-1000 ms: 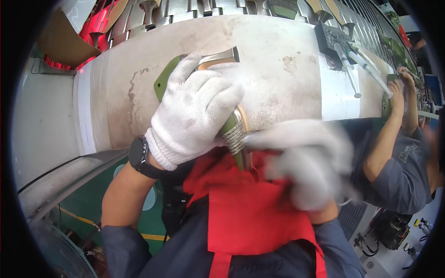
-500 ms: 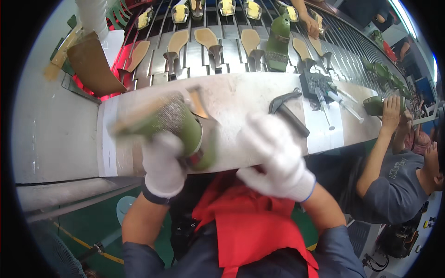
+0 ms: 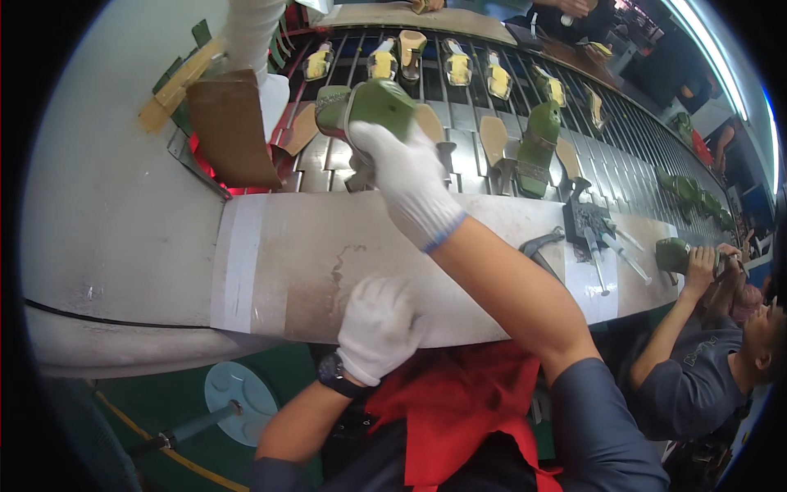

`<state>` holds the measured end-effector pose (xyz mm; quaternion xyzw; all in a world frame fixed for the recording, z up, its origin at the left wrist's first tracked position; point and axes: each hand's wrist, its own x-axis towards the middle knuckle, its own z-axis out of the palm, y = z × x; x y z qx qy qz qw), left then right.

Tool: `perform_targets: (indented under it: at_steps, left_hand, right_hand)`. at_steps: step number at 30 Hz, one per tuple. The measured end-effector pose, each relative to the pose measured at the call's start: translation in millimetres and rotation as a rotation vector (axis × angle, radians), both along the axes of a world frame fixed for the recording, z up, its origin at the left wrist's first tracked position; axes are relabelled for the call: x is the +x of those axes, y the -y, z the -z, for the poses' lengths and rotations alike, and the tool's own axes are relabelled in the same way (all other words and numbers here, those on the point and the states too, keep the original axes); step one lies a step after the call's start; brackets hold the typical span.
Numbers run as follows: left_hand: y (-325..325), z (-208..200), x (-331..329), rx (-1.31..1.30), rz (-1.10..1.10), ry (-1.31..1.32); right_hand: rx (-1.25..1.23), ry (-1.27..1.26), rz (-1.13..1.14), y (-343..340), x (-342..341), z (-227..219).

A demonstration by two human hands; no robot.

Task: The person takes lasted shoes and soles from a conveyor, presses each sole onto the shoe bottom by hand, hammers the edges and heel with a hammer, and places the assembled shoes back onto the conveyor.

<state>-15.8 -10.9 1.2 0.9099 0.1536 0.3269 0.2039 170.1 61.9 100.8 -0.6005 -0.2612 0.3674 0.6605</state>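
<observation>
My right hand (image 3: 402, 176), in a white glove, reaches out over the conveyor and grips a green shoe last (image 3: 381, 107). A glittery strap crosses the last near its left end. My left hand (image 3: 377, 324), also gloved, is at the near edge of the work board (image 3: 320, 262); its fingers are loosely bent, the thumb stands apart, and no object shows in it. On the conveyor (image 3: 463, 160), another green last (image 3: 539, 152) with a glittery band stands right of my right hand, among tan heeled soles (image 3: 493, 141).
A hammer (image 3: 541, 244) lies partly behind my right forearm. Beside it, a dark holder (image 3: 586, 220) carries syringes (image 3: 627, 258). A brown board (image 3: 234, 131) stands at the left. At the right, a co-worker's hand (image 3: 701, 269) holds another green last (image 3: 672, 256).
The green last was at my left hand over the board; now my right hand holds it above the conveyor. My left hand has moved right and the view has shifted.
</observation>
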Motion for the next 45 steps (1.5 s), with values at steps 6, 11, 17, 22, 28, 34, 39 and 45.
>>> perform_targets:
  at_steps: [6,11,17,22,28,34,39,45]
  left_hand:
    - [-3.9,-6.7,6.9,0.011,0.053,-0.024]
    - [-8.3,-6.9,2.6,0.025,0.039,-0.033]
    - [-15.6,-23.9,5.7,-0.072,0.098,-0.178]
    - [-33.9,-54.6,64.6,-0.252,0.196,-0.216]
    - [-64.9,-26.8,142.5,-0.186,0.181,-0.109]
    - [-79.5,-27.7,141.4,-0.194,0.224,-0.097]
    - [-85.1,-23.9,155.0,-0.193,0.252,-0.113]
    - [-91.2,-28.3,143.8,-0.235,0.246,-0.184]
  right_hand:
    - [-0.208,0.417,0.288,-118.5,-12.8,47.8]
    - [-0.411,0.491,-0.009,-92.4,-14.1,45.3]
    - [-0.197,1.183,0.059,2.9,120.5,-41.9]
    - [-0.871,1.342,0.362,85.0,319.5,-56.0]
    - [-1.480,1.280,-0.427,117.6,363.8,18.1]
    - [-1.508,1.162,0.058,112.1,446.0,76.8]
    - [-1.309,0.997,0.652,86.9,570.5,63.8]
    - [-1.267,1.228,0.383,-5.7,625.6,70.6]
